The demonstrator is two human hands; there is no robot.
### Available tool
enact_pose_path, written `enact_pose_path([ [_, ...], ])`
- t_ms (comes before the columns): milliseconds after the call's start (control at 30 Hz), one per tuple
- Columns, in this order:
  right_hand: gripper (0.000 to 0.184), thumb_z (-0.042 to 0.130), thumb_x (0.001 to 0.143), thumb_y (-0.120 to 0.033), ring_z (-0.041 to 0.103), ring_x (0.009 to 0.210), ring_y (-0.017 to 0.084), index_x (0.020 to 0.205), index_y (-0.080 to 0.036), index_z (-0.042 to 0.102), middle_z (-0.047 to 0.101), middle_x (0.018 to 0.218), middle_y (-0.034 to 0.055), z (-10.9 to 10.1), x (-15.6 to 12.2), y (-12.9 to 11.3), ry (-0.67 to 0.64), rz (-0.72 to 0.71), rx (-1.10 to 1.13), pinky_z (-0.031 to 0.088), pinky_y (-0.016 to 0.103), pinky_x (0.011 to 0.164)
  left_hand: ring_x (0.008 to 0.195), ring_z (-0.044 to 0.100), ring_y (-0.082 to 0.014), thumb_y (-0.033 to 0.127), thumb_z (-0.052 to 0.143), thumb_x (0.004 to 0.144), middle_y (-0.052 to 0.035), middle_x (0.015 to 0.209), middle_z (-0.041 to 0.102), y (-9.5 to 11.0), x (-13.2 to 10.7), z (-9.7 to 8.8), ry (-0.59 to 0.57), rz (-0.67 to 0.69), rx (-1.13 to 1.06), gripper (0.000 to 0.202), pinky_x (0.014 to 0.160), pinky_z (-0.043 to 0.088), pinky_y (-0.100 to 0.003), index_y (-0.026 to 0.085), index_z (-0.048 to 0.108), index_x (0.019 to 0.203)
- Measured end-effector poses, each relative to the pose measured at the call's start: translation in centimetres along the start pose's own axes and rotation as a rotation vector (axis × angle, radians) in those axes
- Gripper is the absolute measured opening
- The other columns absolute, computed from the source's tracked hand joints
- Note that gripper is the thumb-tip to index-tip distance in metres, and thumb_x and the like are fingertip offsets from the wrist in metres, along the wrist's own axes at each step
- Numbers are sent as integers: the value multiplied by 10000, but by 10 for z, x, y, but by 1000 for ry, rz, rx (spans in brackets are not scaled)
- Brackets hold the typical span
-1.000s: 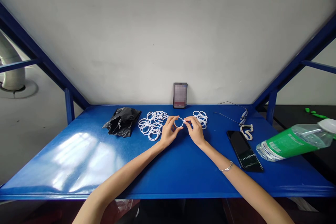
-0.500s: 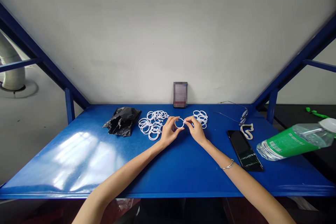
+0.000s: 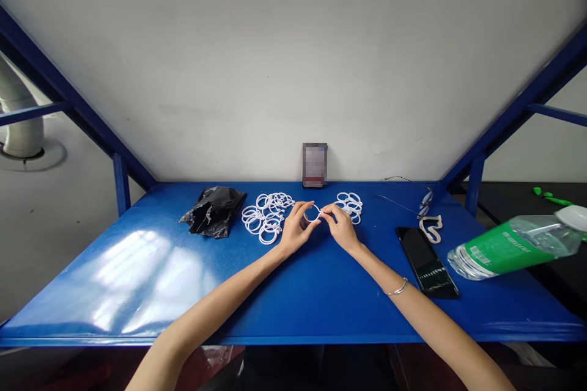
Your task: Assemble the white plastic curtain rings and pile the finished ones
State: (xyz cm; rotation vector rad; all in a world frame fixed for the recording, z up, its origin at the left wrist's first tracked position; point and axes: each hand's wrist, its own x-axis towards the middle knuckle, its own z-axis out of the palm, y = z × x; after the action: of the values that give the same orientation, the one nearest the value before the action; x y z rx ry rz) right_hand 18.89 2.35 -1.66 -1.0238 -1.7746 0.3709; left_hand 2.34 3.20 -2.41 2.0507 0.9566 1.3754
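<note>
My left hand (image 3: 293, 231) and my right hand (image 3: 342, 227) both pinch one white plastic ring (image 3: 312, 214) between them, just above the blue table (image 3: 293, 293). The left fingers curl round the ring's left side, the right fingertips grip its right side. A larger heap of white rings (image 3: 266, 215) lies to the left of my hands. A smaller heap of white rings (image 3: 351, 204) lies behind my right hand.
A crumpled black plastic bag (image 3: 213, 212) lies left of the rings. A small dark box (image 3: 314, 165) stands against the white wall. On the right lie a black phone (image 3: 426, 261), glasses (image 3: 424, 201), a beige clip (image 3: 431, 229) and a tipped water bottle (image 3: 513, 245).
Almost nothing has moved; my hands stay on the ring, with only slight finger shifts.
</note>
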Motion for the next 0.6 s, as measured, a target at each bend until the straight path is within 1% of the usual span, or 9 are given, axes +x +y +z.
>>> enact_pose_path([
  [200, 116, 484, 918, -228, 621, 808, 211, 814, -216, 534, 645, 839, 57, 0, 0, 0, -1, -18, -16, 481, 340, 724, 605, 500, -65, 340, 610, 849, -73, 1069, 544, 2, 1, 0, -1, -19, -8, 398, 501, 466, -186, 207, 521, 1213],
  [600, 144, 475, 922, -224, 627, 801, 211, 788, -218, 527, 650, 824, 57, 2, -2, -2, 19, -32, -51, 482, 340, 722, 594, 498, -62, 325, 583, 861, -73, 1073, 547, 2, 0, 1, 9, -14, 36, 377, 511, 471, -190, 206, 510, 1211],
])
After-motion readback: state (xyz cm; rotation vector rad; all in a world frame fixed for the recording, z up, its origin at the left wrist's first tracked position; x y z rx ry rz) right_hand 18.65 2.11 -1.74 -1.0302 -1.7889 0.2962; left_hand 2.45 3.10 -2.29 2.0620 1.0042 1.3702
